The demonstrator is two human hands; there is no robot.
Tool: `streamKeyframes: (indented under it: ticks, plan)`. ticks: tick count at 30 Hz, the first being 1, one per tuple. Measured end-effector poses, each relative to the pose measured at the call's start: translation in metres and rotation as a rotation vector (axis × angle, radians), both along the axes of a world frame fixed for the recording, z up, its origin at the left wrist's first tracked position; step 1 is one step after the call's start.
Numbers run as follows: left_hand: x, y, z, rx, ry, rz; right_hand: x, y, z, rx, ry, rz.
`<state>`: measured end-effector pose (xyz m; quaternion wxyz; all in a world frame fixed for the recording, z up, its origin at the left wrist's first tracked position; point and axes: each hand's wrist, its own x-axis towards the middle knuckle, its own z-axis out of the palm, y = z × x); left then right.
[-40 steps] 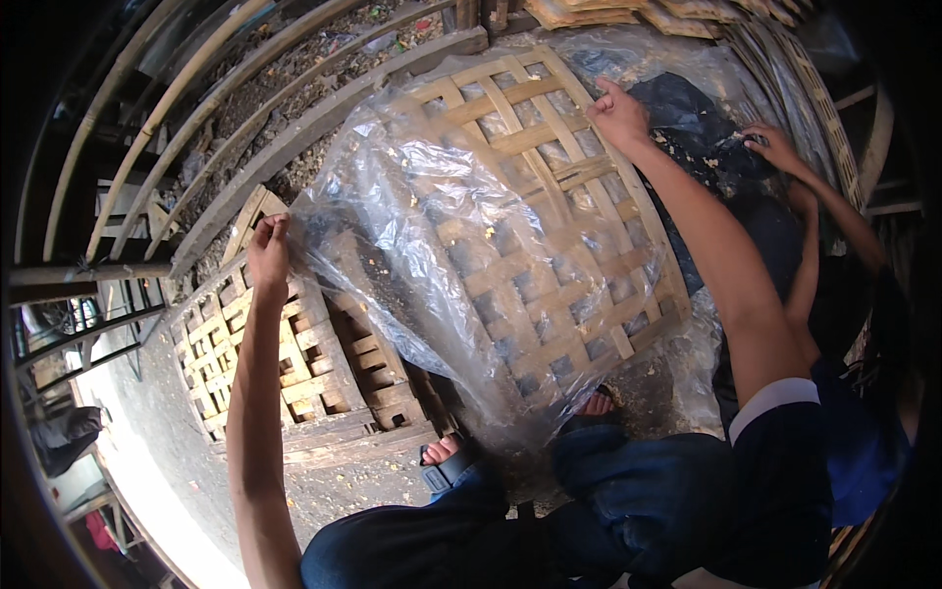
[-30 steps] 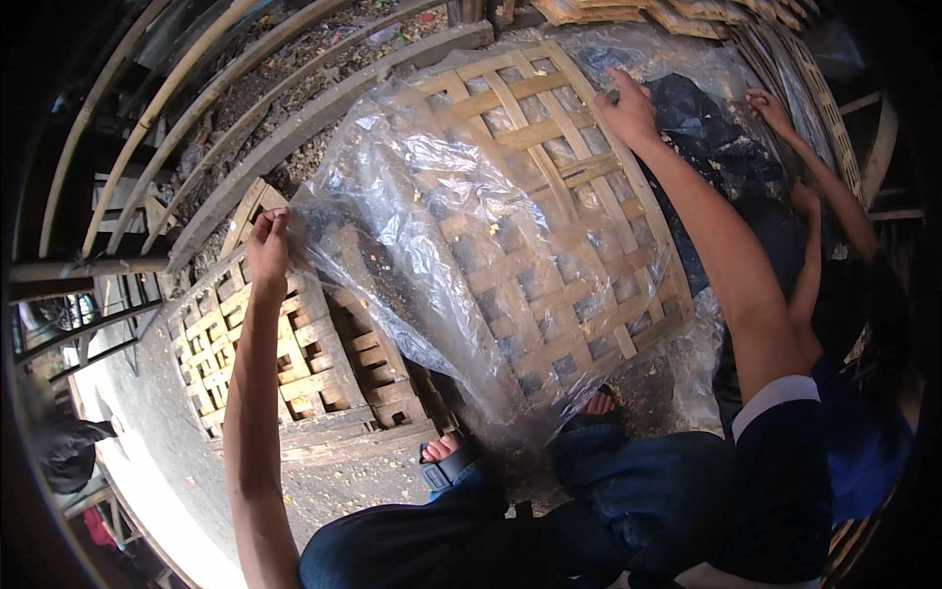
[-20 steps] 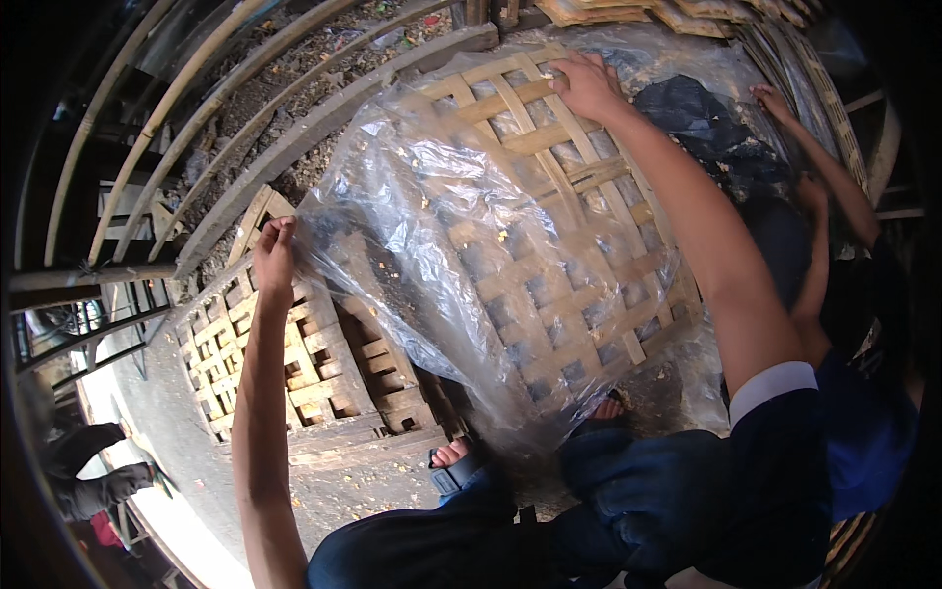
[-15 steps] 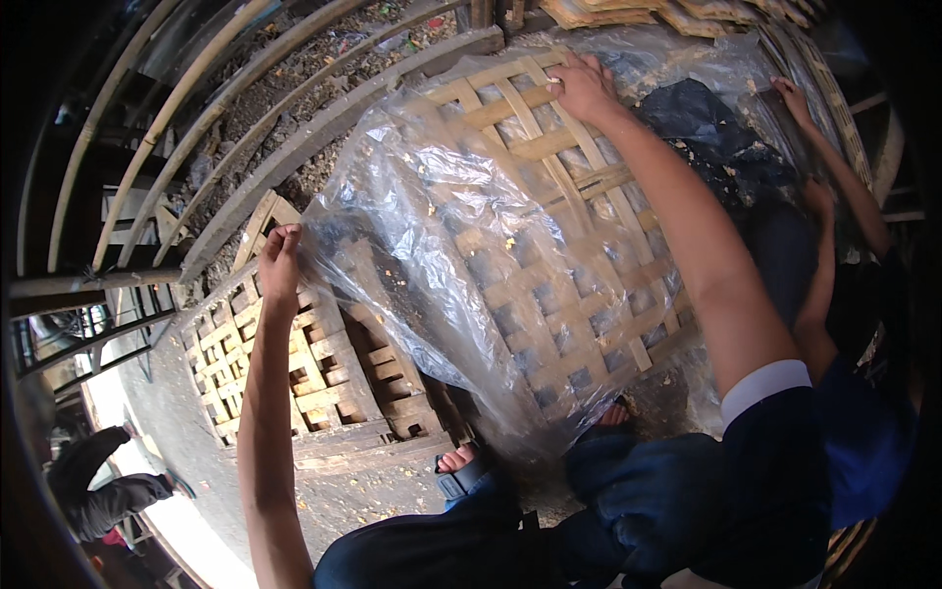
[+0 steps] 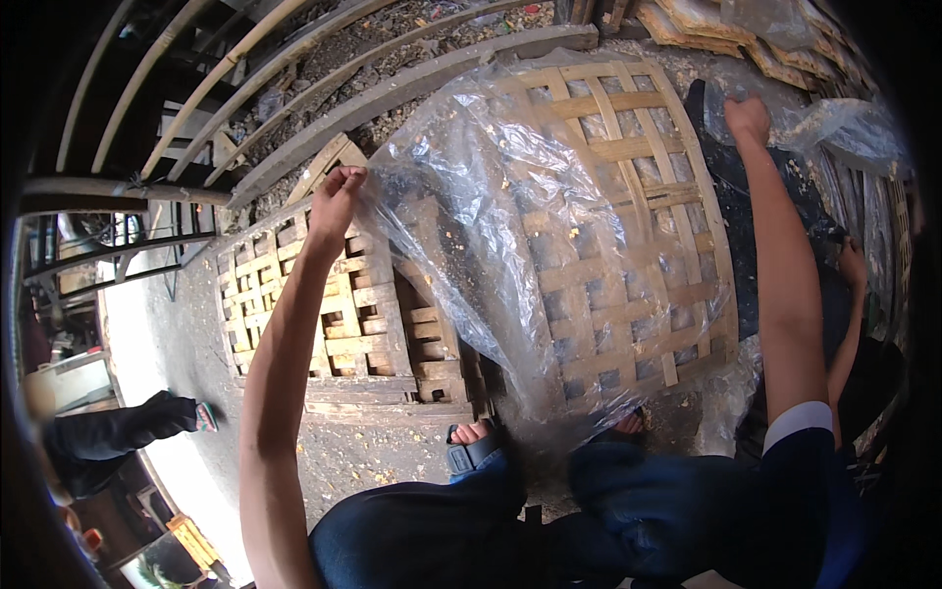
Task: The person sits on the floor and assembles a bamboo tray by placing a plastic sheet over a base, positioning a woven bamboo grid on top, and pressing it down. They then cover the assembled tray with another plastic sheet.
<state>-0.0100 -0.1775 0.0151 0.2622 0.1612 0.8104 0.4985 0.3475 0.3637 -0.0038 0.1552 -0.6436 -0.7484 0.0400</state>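
A woven bamboo tray (image 5: 643,187) lies in front of me, its left part draped with a clear plastic sheet (image 5: 481,167). My left hand (image 5: 339,196) is closed, pinching the sheet's left edge and holding it raised. Beyond the tray's right edge, my right hand (image 5: 748,118) is closed above dark plastic (image 5: 731,187); its curled fingers hide whatever may be in them. More crumpled clear plastic (image 5: 849,133) lies to the right of that hand. Yellowish crumbs are scattered over the sheet.
Stacked woven trays (image 5: 304,304) rest at the left on the floor. A co-worker's hand (image 5: 852,263) is at the far right. Beige slabs (image 5: 706,29) are piled at the back right. Bamboo rails (image 5: 226,64) run along the back left. Another person's leg (image 5: 128,427) shows at far left.
My right hand has left the tray's far edge and moved right, over the dark plastic. The tray now appears farther right in view. My left hand keeps its pinch on the sheet.
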Motion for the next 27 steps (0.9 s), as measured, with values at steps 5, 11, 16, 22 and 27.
streamKeyframes:
  ticks: [5,11,16,22,27]
  plan:
    - [0.000,-0.003,0.004,0.029,0.043,-0.022,0.035,0.000,0.004,0.068,0.066,0.285]
    - [0.007,0.007,0.020,0.040,0.101,-0.050,0.011,-0.078,0.006,-0.382,0.347,0.670]
    - [0.010,0.008,0.027,0.067,0.128,-0.095,-0.030,-0.161,-0.012,-0.700,0.284,0.816]
    - [0.016,0.008,0.036,0.032,0.079,-0.127,-0.048,-0.189,-0.010,-0.793,0.093,0.764]
    - [0.008,0.000,0.038,-0.088,0.026,-0.147,-0.037,-0.198,-0.020,-0.885,0.170,0.724]
